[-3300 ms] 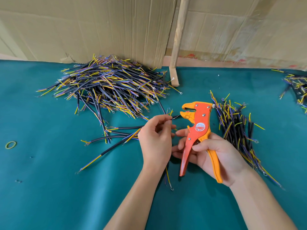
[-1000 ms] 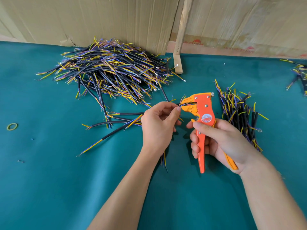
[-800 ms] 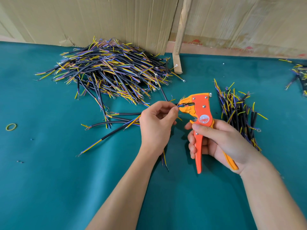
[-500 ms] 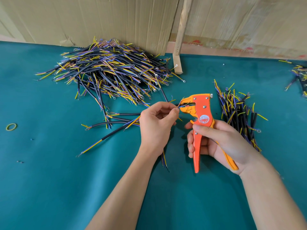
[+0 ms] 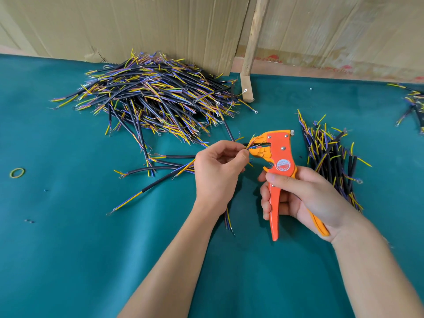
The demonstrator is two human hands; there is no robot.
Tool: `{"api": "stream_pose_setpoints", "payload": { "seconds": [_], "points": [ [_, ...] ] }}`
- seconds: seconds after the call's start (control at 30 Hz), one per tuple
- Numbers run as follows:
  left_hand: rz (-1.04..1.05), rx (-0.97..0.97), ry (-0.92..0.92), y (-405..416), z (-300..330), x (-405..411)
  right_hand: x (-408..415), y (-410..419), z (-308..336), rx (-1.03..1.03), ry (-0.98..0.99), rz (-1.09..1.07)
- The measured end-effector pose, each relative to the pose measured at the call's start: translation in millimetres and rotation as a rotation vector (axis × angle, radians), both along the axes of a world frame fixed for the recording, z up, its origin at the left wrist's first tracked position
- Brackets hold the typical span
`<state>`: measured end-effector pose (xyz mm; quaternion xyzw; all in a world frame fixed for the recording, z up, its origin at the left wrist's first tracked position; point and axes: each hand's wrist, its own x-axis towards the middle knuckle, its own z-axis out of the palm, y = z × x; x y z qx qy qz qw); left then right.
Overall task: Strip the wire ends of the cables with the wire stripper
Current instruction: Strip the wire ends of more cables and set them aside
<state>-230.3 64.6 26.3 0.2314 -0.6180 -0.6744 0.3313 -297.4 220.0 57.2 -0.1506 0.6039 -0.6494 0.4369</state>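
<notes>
Head view showed my left hand (image 5: 216, 173) pinching the cable (image 5: 227, 220) by its thin coloured cores, fingertips (image 5: 245, 153) just beside the mouth of the wire stripper (image 5: 278, 165). My right hand (image 5: 305, 198) was wrapped round the stripper's two handles, thumb laid across the orange body under the round label.

As I judged it, the main risk sat at that mouth. The cores were fine and fanned out, and if one lay askew or too deep between the blades when I squeezed, the tool could cut copper strands along with the insulation, or strip an uneven length. My fingertips were also very near the stripper's mouth, so a hurried squeeze could nip skin. A loose pinch would let the core slide out with the pull and leave the end unstripped.

The cable itself was a short black-sheathed length with yellow, blue and purplish cores; its far tail hung out below my left wrist, left of the stripper's handles. Whether the core tip was fully seated in the stripper I could not tell. A big pile of cables (image 5: 158, 104) lay beyond and left of the stripper, a smaller bundle (image 5: 330, 161) just right of it, and a few loose cables (image 5: 160, 171) to its left.
</notes>
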Motion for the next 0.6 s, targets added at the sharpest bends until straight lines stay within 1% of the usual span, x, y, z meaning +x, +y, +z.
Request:
{"api": "stream_pose_setpoints", "payload": {
  "seconds": [0.6],
  "points": [
    [0.014, -0.007, -0.015, 1.1, 3.4, 0.9, 0.9, -0.8, 0.7, -0.018, -0.022, 0.003]
  ]
}}
